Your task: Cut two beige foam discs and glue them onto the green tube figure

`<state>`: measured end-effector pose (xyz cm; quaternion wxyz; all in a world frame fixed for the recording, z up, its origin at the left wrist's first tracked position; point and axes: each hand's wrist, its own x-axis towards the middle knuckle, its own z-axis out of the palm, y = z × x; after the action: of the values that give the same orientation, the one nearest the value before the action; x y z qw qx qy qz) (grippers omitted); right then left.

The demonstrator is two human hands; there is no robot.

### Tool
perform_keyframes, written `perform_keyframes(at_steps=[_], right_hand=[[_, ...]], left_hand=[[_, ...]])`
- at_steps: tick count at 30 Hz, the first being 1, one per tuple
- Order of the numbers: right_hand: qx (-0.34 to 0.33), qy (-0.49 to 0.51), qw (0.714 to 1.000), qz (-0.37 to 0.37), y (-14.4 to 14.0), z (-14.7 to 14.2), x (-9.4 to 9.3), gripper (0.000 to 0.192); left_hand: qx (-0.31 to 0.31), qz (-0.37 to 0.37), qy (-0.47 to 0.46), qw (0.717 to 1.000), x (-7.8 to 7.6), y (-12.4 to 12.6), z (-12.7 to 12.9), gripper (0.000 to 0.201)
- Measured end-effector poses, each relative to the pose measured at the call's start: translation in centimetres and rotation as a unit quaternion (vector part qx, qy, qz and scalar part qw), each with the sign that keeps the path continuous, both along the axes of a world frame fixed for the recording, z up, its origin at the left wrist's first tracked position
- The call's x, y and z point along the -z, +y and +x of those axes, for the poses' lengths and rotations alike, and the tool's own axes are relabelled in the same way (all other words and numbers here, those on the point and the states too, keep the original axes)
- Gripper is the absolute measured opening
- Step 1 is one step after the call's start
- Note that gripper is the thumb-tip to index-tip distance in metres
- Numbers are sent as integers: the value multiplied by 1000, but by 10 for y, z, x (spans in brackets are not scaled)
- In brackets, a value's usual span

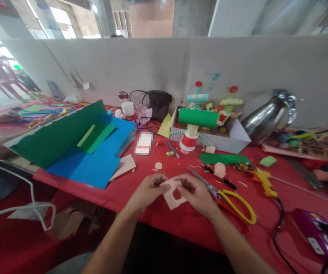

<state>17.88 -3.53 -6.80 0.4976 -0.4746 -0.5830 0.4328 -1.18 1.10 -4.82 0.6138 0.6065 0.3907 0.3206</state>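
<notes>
Both my hands hold one pale pink paper cut-out with a hole in its middle, just above the red table. My left hand pinches its left edge. My right hand grips its upper right part. Yellow-handled scissors lie right beside my right hand. A small pink paper circle lies just beyond my hands.
Green and blue paper sheets lie at the left. A paper robot figure stands in a white box behind. A steel jug, yellow glue gun, black pen and purple device are at the right.
</notes>
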Motion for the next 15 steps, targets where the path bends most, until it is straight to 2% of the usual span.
perform_keyframes(at_steps=[3,6,7,8,10,11,12,15], right_hand=[[-1,3,1000,-9,-2,0,-2,17],[28,9,999,-32,-3,2,-3,14],[43,10,998,-41,-2,3,-2,14],[57,11,997,-48,-2,3,-1,14],[78,9,996,-52,0,4,3,15],[85,4,995,-46,2,4,5,17],[93,-2,995,-35,3,4,7,19],[129,-10,992,-2,8,4,14,36]], left_hand=[[33,0,33,999,-4,-2,-7,16],[61,-16,83,995,-4,9,-14,14],[32,6,104,994,-3,17,-15,14],[-49,68,134,988,-1,27,-15,12],[-187,169,204,946,3,51,-11,7],[-214,200,227,929,6,63,-7,12],[-213,217,248,920,9,73,-3,15],[-177,204,264,926,15,92,8,18]])
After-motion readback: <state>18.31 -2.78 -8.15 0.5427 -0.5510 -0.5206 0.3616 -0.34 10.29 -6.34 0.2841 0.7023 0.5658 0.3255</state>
